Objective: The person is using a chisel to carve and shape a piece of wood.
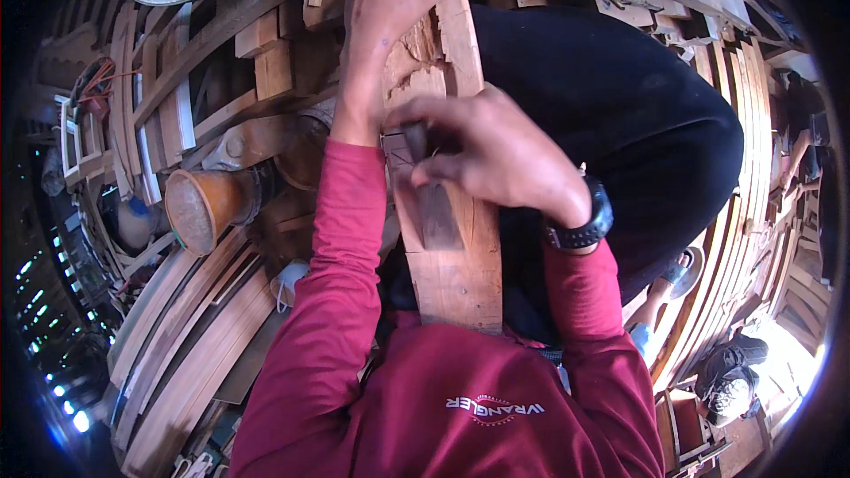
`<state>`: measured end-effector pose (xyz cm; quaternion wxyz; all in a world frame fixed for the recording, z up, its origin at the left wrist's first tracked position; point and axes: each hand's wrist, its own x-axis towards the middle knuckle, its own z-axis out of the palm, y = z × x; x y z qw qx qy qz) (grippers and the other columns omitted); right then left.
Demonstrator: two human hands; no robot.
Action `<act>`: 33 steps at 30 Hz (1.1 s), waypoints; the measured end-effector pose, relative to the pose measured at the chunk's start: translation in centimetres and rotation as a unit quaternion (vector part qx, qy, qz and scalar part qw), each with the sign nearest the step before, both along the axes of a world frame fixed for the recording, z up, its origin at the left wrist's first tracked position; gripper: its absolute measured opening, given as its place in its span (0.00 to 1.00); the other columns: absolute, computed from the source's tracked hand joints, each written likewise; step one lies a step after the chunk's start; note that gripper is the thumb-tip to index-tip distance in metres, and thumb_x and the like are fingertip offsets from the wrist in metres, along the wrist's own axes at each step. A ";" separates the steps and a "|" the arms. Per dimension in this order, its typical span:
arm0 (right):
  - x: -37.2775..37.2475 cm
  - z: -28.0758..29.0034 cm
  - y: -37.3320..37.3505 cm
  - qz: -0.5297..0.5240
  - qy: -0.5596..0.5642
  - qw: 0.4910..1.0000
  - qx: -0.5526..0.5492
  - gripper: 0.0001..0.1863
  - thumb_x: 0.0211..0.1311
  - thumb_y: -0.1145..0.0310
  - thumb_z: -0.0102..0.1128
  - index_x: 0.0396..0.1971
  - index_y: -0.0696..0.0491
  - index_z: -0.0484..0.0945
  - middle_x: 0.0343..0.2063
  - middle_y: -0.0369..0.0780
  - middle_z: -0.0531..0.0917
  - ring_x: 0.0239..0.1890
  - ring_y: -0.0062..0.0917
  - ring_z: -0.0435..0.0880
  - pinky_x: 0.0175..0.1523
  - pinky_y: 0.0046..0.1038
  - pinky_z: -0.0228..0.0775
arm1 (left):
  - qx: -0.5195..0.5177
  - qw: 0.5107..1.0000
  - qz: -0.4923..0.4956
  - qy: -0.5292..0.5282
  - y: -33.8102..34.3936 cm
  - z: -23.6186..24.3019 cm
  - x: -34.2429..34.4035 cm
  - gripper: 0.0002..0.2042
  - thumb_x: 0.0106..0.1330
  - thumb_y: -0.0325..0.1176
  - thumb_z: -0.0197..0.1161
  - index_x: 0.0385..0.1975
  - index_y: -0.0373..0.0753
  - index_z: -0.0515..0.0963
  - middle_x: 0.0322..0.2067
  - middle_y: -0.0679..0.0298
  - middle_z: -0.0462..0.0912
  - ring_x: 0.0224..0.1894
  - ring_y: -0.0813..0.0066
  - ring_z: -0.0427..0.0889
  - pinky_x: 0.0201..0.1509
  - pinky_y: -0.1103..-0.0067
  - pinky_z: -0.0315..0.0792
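Resting the left hand (pixel 390 4) on the far end of a thick wooden board (pixel 460 279), with the thumb stretched out across the top toward the right edge and the other fingers partly hidden; impossible to tell whether clamped on the wood or merely lying there. Holding the right hand (pixel 500 155) just over the board's middle, with thumb and forefinger apart and curved around something dark (too blurred to name, and unclear whether pinched at all). Having the board lengthwise in front, from the waist of a maroon sweatshirt (pixel 416 389) forward, beside a leg in black trousers (pixel 611 106). Showing a jagged, splintered hollow (pixel 421 53) between the two hands. Wearing a black wristwatch (pixel 589 217) on the right wrist. Surrounded by stacked timber (pixel 199 345), with an orange container (pixel 202 211) off to the left.
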<state>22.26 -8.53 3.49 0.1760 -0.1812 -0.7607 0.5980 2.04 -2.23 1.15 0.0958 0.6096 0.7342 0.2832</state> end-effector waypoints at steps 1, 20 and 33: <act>-0.2 -0.1 -0.3 0.011 0.021 0.999 0.036 0.22 0.50 0.74 0.74 0.48 0.57 0.84 0.36 0.53 0.87 0.40 0.45 0.89 0.47 0.39 0.81 | 0.012 1.000 -0.003 -0.008 0.0 -0.1 0.0 0.20 0.67 0.45 0.70 0.32 0.28 0.80 0.33 0.44 0.82 0.36 0.42 0.82 0.39 0.60 0.74; -0.2 0.2 0.3 -0.025 0.006 0.998 0.052 0.22 0.52 0.74 0.74 0.50 0.56 0.84 0.33 0.53 0.87 0.39 0.46 0.89 0.45 0.36 0.81 | 0.007 1.000 0.014 0.004 -0.3 0.2 0.0 0.20 0.67 0.45 0.71 0.30 0.29 0.80 0.33 0.45 0.81 0.36 0.44 0.82 0.39 0.60 0.73; -0.1 0.3 0.8 -0.175 0.056 0.983 0.017 0.24 0.54 0.75 0.70 0.54 0.56 0.82 0.37 0.54 0.87 0.39 0.48 0.88 0.45 0.40 0.80 | 0.057 0.998 -0.018 -0.009 -0.1 0.0 0.0 0.21 0.67 0.45 0.70 0.29 0.29 0.79 0.32 0.45 0.80 0.35 0.43 0.81 0.38 0.59 0.73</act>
